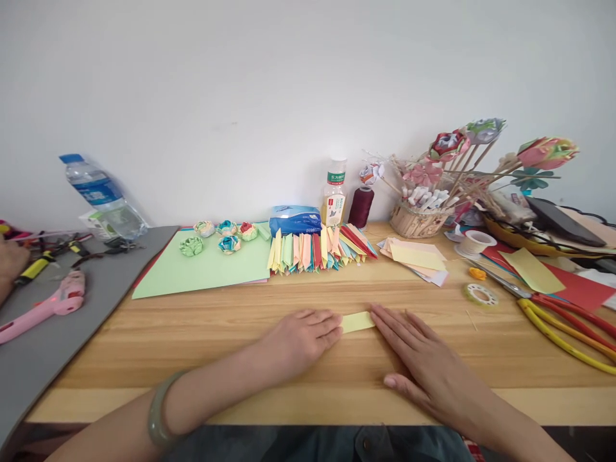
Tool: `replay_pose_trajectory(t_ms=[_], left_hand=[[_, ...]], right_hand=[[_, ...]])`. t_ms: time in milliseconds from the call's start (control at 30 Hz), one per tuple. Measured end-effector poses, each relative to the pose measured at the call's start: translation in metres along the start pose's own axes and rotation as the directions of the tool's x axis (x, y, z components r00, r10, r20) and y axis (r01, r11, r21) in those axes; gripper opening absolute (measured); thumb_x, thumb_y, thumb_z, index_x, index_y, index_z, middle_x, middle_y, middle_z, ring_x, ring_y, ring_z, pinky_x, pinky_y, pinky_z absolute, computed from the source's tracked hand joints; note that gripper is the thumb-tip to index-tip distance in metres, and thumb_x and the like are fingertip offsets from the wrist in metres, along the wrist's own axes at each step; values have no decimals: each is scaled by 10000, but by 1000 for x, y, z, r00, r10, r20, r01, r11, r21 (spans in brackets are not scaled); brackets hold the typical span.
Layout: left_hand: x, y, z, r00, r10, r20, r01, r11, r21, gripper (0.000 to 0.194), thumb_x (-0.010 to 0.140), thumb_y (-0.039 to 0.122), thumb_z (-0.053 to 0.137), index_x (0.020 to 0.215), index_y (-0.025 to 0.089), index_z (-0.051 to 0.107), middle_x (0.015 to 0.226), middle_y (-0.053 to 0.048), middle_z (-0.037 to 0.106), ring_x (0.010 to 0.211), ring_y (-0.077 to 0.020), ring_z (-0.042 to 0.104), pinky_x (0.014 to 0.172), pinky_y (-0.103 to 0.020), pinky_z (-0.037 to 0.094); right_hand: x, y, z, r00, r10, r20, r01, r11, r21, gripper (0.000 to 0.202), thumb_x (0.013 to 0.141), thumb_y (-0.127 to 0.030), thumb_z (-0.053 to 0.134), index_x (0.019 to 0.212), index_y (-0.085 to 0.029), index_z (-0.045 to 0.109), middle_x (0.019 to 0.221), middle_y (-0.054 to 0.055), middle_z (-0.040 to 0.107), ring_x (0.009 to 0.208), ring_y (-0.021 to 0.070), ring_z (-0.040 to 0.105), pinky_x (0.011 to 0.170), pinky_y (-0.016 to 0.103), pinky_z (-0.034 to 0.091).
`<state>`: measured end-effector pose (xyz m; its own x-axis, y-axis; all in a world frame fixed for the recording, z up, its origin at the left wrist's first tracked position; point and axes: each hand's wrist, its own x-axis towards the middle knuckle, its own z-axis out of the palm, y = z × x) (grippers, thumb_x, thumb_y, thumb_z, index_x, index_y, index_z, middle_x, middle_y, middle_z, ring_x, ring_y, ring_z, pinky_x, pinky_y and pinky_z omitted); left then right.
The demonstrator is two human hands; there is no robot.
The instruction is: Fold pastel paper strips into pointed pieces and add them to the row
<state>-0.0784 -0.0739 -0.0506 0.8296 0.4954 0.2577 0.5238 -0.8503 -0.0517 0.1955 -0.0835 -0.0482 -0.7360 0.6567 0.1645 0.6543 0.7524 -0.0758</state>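
A narrow pale yellow strip of paper (357, 322) lies flat on the wooden table in front of me. My left hand (308, 333) rests palm down with its fingers stretched over the strip's left end. From the other side, my right hand (423, 356) presses its flat fingertips on the right end, thumb spread apart on the wood. Only the strip's middle shows between the hands; both ends are covered. Beyond it stands a row of folded coloured paper pieces (308, 251), and a stack of loose paper slips (418, 255) lies to the right.
Paper rosettes (191, 246) sit on green sheets (158, 273). Scissors (520, 293) and a tape roll (481, 294) lie right, before a basket (416, 218) of paper flowers. At left, a pink glue gun (67, 295) lies on a grey mat (106, 308), near another person's hand (12, 260).
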Motion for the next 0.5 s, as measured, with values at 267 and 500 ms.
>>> replay_pose_trajectory(t_ms=[267, 500], left_hand=[[0, 3, -3, 999, -21, 39, 21, 1000, 14, 313, 956, 145, 415, 1253, 134, 510, 1307, -85, 549, 1232, -210, 477, 1013, -395, 371], [-3, -7, -16, 993, -46, 109, 60, 990, -129, 343, 930, 104, 401, 1208, 218, 566, 1262, -47, 590, 1237, -202, 467, 1056, -457, 304]], right_hand=[[19, -17, -8, 990, -127, 64, 121, 988, 96, 718, 921, -480, 426, 1478, -163, 102, 1463, 157, 301, 1344, 259, 300, 1080, 529, 262], [7, -4, -5, 998, -22, 64, 17, 997, 80, 621, 940, -426, 410, 1473, -221, 164, 1471, 98, 320, 1347, 264, 297, 1060, 556, 287]])
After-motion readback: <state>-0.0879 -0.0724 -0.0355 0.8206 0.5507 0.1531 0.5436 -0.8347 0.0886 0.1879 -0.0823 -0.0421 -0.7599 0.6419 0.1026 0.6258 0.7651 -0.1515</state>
